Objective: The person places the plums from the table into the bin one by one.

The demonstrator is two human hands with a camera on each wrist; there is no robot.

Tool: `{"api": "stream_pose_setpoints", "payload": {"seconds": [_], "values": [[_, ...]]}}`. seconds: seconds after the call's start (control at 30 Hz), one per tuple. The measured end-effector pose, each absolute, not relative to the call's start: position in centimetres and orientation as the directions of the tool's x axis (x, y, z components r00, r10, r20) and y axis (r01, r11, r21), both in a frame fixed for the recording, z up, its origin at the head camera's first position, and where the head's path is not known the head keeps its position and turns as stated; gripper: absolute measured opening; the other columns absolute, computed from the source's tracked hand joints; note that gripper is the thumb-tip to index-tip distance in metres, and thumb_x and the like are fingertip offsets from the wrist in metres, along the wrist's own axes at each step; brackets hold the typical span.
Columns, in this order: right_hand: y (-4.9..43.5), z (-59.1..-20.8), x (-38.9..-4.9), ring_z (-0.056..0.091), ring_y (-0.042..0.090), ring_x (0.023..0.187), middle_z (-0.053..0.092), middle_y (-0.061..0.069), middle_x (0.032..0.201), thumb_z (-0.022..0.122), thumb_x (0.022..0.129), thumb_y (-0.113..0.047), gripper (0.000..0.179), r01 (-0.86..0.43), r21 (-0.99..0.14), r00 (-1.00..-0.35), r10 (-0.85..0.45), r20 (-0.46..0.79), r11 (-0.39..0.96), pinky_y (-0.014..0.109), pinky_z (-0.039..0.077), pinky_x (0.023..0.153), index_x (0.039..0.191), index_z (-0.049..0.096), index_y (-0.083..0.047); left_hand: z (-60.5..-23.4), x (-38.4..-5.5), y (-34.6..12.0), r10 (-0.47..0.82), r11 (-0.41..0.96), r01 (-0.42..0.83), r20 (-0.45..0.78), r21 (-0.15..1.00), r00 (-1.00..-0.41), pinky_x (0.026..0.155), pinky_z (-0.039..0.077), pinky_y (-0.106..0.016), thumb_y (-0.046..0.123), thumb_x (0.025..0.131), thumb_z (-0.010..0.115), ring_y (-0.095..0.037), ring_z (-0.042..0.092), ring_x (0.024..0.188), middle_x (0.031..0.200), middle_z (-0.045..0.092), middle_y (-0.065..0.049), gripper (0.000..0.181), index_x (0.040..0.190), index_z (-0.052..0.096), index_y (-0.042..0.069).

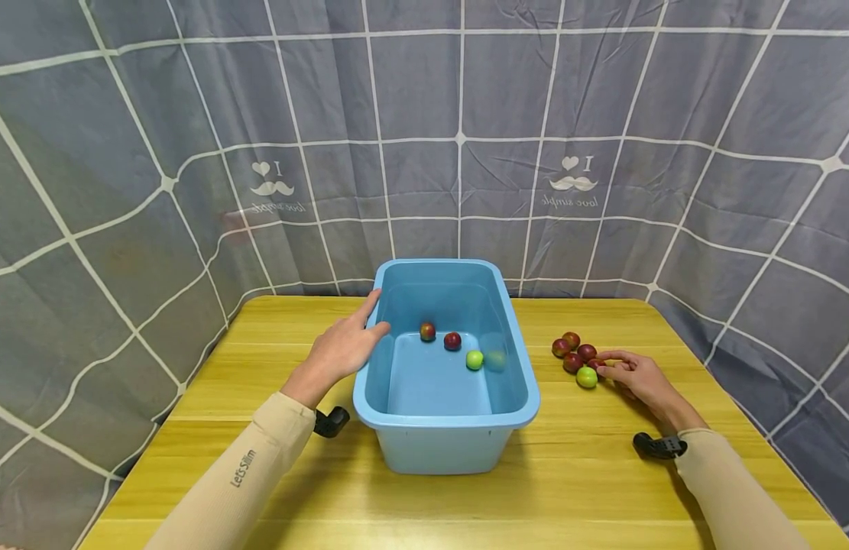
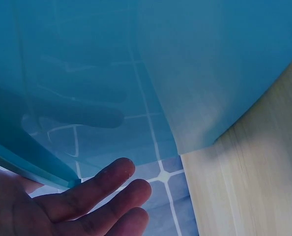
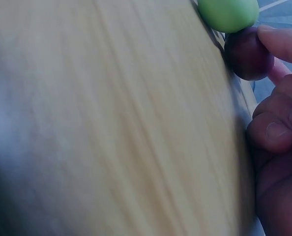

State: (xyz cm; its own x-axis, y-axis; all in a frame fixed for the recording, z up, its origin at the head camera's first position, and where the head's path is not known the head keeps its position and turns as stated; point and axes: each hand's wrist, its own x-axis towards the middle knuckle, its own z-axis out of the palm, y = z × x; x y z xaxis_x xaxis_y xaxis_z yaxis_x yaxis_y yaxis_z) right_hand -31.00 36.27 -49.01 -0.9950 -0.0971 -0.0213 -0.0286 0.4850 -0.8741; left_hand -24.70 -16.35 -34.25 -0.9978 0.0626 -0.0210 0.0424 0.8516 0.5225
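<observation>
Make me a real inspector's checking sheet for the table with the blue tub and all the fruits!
Surface: wooden table; the part under the tub is hidden.
Job's things: blue tub holds two red fruits and one green fruit; right of it, five more red fruits and another green fruit lie bunched.
Clutter: nothing seen.
Grips: left grip rests on the tub's left rim; right grip pinches one bunched red fruit.
Cables: nothing seen.
Surroundings: grey curtain with white lines, behind and at both sides.

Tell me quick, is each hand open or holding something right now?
Left hand: open, resting on the blue bin at its rim.
Right hand: closed, pinching a dark red fruit.
</observation>
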Motion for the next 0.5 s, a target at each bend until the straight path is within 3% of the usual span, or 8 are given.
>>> {"api": "stream_pose_setpoints", "payload": {"seconds": [0.5], "values": [[36.32,-48.79,-30.78,0.040,0.010,0.048,0.043,-0.006,0.059,0.067,0.097,-0.032,0.052,-0.009,-0.914,-0.995,-0.095,-0.032,0.406,0.028,0.037,0.045,0.129,0.057,0.008,-34.15,-24.71,-16.38,0.051,0.851,0.030,-0.025,0.524,-0.998,0.071,0.049,-0.044,0.054,0.099,0.037,-0.040,0.060,0.121,0.152,0.049,-0.016,0.072,0.163,0.008,0.039]]}}
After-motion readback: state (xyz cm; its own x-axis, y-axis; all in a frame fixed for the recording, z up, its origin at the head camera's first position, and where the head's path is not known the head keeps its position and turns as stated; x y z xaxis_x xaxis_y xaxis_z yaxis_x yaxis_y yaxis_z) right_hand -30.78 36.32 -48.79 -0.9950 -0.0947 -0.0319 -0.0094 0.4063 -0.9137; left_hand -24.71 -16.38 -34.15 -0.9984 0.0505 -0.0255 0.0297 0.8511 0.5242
